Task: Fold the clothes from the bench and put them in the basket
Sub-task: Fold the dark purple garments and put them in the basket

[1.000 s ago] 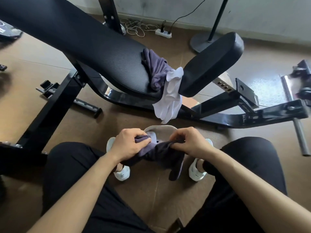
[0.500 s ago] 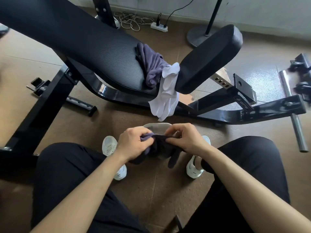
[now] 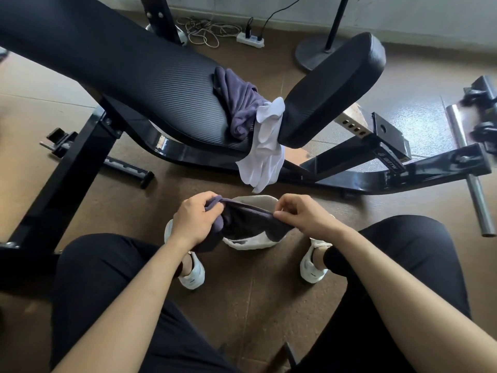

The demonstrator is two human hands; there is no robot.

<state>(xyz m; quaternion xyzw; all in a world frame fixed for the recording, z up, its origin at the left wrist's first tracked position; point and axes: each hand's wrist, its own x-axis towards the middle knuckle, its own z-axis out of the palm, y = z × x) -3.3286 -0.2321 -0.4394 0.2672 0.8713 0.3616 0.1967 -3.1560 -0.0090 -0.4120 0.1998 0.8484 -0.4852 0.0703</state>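
The dark purple cloth (image 3: 250, 224) hangs stretched between both hands, right over the mouth of the small pale basket (image 3: 251, 244), which stands on the floor between the person's feet. From this angle I cannot tell whether the cloth touches the rim. The left grip (image 3: 197, 222) has its fingers curled round one bunched end, and the right grip (image 3: 304, 216) pinches the other end between thumb and fingertips. Held this way the piece is taut and flat, which probably serves to square up a fold before it goes down. Holding it above the basket also leaves only a short drop. Two more pieces wait on the desk (image 3: 134, 76). A crumpled purple garment (image 3: 239, 103) sits at the low end of the long pad, and a white cloth (image 3: 266, 152) beside it trails down through the gap toward the floor. The raised second pad (image 3: 330, 87) presses close against both, so they look wedged in and may need a tug to free. White shoes (image 3: 192, 275) flank the basket closely. The desk's black frame crosses just beyond it, so a reach for the next piece has to go up and over. Farther off lie a power strip (image 3: 250, 40) with loose cables and a steel bar (image 3: 470, 179), both well apart from the work.
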